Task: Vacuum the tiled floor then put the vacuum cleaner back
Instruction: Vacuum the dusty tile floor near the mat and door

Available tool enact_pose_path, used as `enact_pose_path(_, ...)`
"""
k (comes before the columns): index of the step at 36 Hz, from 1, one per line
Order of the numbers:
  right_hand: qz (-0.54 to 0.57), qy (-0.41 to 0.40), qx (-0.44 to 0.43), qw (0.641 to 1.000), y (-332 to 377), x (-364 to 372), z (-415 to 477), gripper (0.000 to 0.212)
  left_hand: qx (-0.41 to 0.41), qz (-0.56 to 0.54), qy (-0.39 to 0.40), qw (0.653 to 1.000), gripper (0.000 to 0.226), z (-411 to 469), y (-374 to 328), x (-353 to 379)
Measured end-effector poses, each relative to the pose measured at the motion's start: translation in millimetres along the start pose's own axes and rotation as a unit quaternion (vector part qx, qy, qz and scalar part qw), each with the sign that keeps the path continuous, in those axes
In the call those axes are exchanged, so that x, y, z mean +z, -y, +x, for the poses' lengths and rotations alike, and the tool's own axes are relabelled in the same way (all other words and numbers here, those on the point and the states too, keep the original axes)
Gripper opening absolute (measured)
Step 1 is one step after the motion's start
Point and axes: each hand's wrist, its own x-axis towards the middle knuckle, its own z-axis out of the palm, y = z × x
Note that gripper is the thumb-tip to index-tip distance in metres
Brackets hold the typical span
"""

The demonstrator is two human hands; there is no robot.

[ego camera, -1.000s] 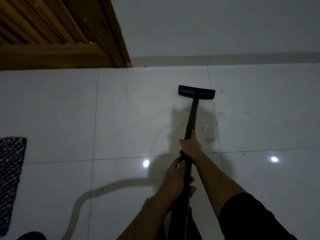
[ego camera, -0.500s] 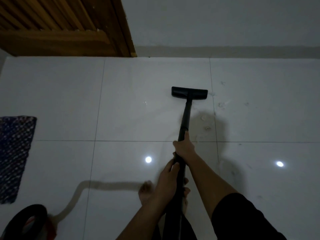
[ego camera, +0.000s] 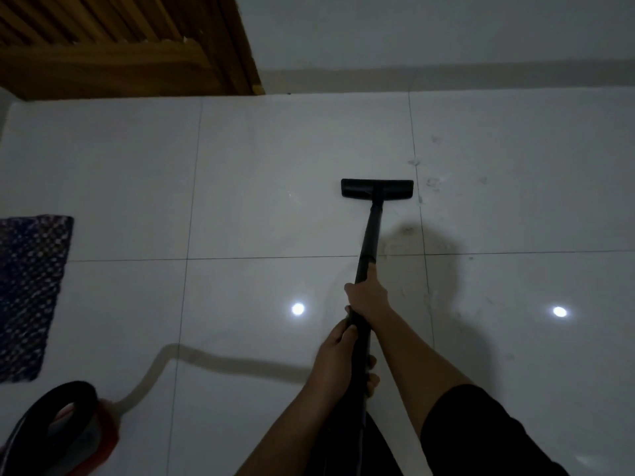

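Note:
Both my hands grip the black vacuum wand (ego camera: 370,235). My right hand (ego camera: 367,297) holds it higher up the tube, and my left hand (ego camera: 338,359) holds it lower, nearer my body. The flat black floor nozzle (ego camera: 377,189) rests on the white tiled floor (ego camera: 275,159), pointing away from me. Bits of dust and dirt (ego camera: 433,183) lie just right of the nozzle. The vacuum body (ego camera: 62,431), black and red, sits at the bottom left. Its pale hose (ego camera: 213,360) runs across the tiles towards my hands.
A wooden louvred door (ego camera: 120,46) stands at the top left, beside a pale wall with a skirting strip (ego camera: 446,77). A dark patterned mat (ego camera: 29,293) lies at the left edge. Two ceiling lights reflect off the glossy tiles.
The nozzle has been pulled back from the wall towards me. The view has shifted back and down, so the vacuum body and more of the mat have come into sight at the left.

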Motion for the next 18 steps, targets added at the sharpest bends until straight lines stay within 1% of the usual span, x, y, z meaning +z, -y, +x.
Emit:
enact_pose_path(6, 0.024, -0.011, 0.004, 1.000, -16, 8, -14, 0.078, -0.001, 0.005, 0.017, 1.000, 0.038, -12, 15, -8)
enact_pose_path(14, 0.025, -0.011, -0.002, 1.000, -26, 10, -26, 0.079, 0.015, 0.039, 0.027, 0.999, 0.033, -19, 29, -15)
enact_pose_path(18, 0.023, -0.011, 0.000, 1.000, -30, 7, -25, 0.079, 0.004, 0.028, 0.027, 0.999, 0.033, -17, 34, -11)
